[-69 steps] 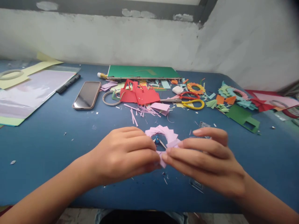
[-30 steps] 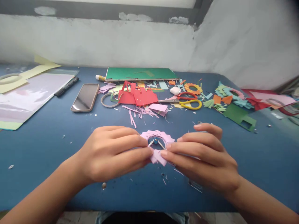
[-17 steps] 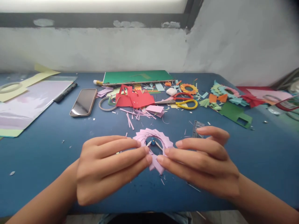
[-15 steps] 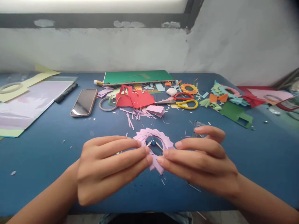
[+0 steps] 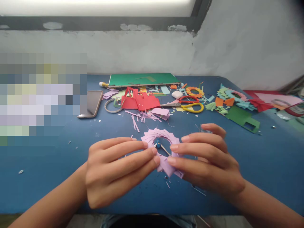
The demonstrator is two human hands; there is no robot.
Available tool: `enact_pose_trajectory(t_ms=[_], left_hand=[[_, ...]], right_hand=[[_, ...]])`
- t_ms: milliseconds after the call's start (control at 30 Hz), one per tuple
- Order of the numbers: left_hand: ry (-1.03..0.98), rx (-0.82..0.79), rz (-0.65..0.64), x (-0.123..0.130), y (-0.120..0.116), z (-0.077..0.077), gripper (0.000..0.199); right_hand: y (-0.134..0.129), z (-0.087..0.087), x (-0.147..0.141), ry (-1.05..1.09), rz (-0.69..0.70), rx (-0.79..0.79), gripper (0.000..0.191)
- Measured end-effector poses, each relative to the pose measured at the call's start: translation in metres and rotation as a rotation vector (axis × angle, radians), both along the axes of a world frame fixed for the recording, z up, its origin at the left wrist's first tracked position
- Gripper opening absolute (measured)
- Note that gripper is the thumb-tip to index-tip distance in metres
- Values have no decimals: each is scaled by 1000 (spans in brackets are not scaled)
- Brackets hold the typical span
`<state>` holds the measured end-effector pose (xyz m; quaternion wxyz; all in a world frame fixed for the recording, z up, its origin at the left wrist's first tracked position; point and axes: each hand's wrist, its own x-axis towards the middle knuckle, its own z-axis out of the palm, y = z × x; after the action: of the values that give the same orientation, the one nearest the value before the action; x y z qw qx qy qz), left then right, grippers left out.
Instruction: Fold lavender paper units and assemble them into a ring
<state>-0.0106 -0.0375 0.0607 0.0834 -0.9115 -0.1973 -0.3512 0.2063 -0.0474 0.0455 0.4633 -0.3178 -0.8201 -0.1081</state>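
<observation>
A lilac ring of overlapping folded paper pieces is held above the table between both hands. My left hand pinches its left and lower-left side, the thumb hidden behind the fingers. On the right side, my right hand grips the ring with its lower fingers, while its upper fingers are raised and spread. Through the ring's hole shows a small blue piece with pale thin legs, lying on the table. Behind the right hand's raised fingertips, a clear plastic piece is partly hidden.
Farther back lie scissors, red paper, lilac strips, a tape roll, a phone and a green board. At right are other folded paper rings and a green card with a cutout. The left is pixelated.
The view has shifted slightly, so the table things appear farther right. My right fingers have moved a little along the ring, and more of its lower right edge shows.
</observation>
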Motion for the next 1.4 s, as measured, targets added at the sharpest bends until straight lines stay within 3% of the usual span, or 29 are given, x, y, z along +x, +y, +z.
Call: enact_pose_trajectory(t_ms=[200, 767, 933, 1133, 1267, 1400], left_hand=[[10, 36, -13, 0, 1, -1, 18], [14, -15, 2, 3, -3, 4, 21], [30, -38, 17, 3, -6, 5, 21], [-28, -23, -64, 5, 1, -1, 20], [6, -192, -214, 12, 10, 1, 7], [61, -451, -248, 17, 13, 4, 3]], right_hand=[[-3, 5, 4, -89, -11, 23, 18], [-9, 8, 5, -90, -21, 41, 21], [-6, 7, 6, -73, 57, 73, 22], [-3, 11, 9, -82, 85, -27, 25], [-2, 7, 8, -122, 119, 47, 24], [0, 4, 7, -201, 195, 66, 22]])
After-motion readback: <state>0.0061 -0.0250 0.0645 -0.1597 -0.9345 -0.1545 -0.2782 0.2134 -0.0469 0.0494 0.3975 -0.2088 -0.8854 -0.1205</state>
